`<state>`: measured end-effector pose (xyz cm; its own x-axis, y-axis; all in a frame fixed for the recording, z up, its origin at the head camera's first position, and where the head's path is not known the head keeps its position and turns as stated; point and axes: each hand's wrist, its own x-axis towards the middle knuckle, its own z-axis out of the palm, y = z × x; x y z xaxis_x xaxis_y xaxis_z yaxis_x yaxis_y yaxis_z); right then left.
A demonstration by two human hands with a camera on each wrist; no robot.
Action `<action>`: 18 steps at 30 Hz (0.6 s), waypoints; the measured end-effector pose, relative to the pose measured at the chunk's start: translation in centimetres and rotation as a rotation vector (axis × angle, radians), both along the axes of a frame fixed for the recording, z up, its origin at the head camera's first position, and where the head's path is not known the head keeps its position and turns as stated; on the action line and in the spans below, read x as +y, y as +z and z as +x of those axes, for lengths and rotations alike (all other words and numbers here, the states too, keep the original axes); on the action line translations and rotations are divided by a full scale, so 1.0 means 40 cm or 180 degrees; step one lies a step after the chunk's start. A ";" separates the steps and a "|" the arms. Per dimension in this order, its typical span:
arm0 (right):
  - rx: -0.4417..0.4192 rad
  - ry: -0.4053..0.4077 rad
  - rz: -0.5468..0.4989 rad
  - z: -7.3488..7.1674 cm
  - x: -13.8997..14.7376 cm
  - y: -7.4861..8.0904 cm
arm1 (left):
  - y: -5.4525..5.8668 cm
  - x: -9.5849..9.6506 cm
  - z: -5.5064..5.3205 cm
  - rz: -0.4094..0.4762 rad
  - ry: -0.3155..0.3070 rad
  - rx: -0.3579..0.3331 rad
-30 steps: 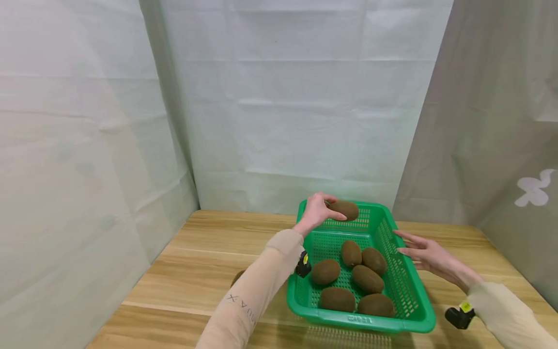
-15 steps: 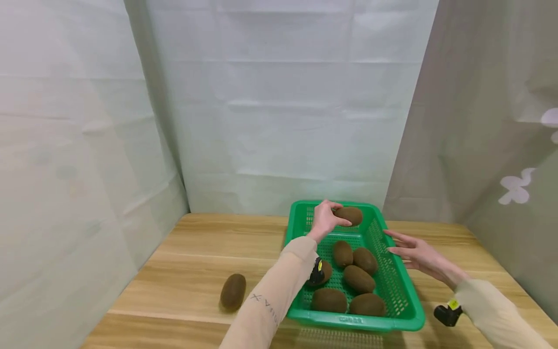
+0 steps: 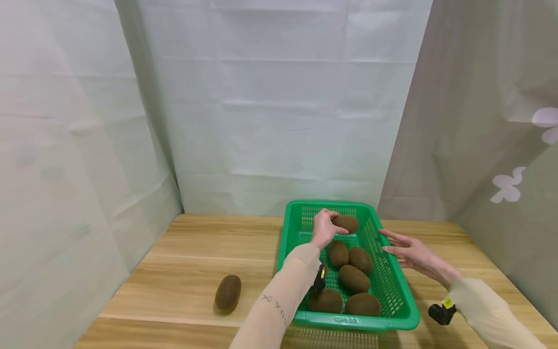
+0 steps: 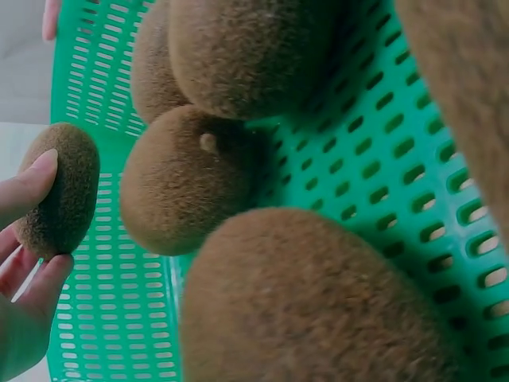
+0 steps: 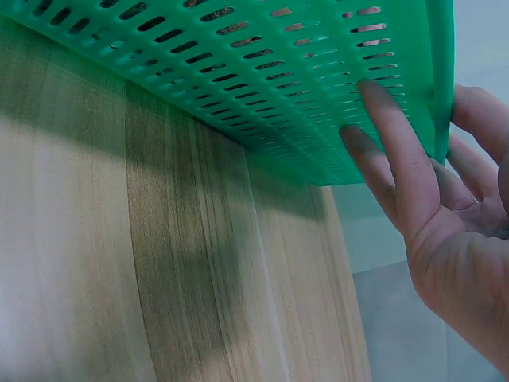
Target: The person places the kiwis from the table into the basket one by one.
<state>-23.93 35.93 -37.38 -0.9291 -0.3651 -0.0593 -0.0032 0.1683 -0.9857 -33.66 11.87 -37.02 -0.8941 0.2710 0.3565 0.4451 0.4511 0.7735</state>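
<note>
My left hand (image 3: pixel 324 229) pinches a brown fuzzy kiwi (image 3: pixel 347 224) between thumb and fingers, inside the far end of the green basket (image 3: pixel 353 321). In the left wrist view, this held kiwi (image 4: pixel 60 191) stands out in front of the perforated wall. Several other kiwis (image 3: pixel 354 278) lie on the basket floor, one partly hidden behind my left wrist. My right hand (image 3: pixel 416 253) rests against the basket's right side. The right wrist view has its fairly straight fingers (image 5: pixel 402 159) touching the outer wall just below the rim.
One more kiwi (image 3: pixel 228 293) lies on the wooden table (image 3: pixel 183 276), left of the basket. Pale curtains (image 3: pixel 270 106) hang behind the table and along both sides. A small black camera (image 3: pixel 441 314) is worn on my right wrist.
My left hand has lowered its kiwi deeper into the basket's far end. The kiwi on the table has come into full view from behind the left arm. My right hand stays at the rim.
</note>
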 end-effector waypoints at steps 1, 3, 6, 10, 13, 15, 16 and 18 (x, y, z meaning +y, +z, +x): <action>-0.0005 -0.0013 0.0004 0.000 -0.001 0.000 | -0.006 0.000 -0.001 0.0010 -0.0006 -0.0005; -0.0021 -0.0026 0.0013 0.002 -0.003 0.000 | -0.017 0.000 -0.005 0.0031 -0.0011 0.0000; -0.0033 -0.0015 0.0022 0.006 -0.004 0.002 | -0.033 0.001 -0.011 0.0042 0.0024 -0.0032; -0.0075 -0.0029 -0.0005 0.016 -0.002 0.002 | -0.051 0.002 -0.016 0.0041 0.0026 -0.0120; -0.0114 -0.0033 -0.0052 0.024 0.000 0.002 | -0.080 0.008 -0.031 0.0073 -0.0017 -0.0067; -0.0122 -0.0022 -0.0077 0.028 0.001 0.002 | -0.086 0.010 -0.031 0.0067 0.0005 -0.0080; -0.0120 -0.0026 -0.0076 0.030 0.001 0.003 | -0.089 0.011 -0.031 0.0058 0.0021 -0.0077; -0.0115 -0.0042 -0.0057 0.035 0.000 0.004 | -0.077 0.008 -0.015 0.0049 0.0059 -0.0210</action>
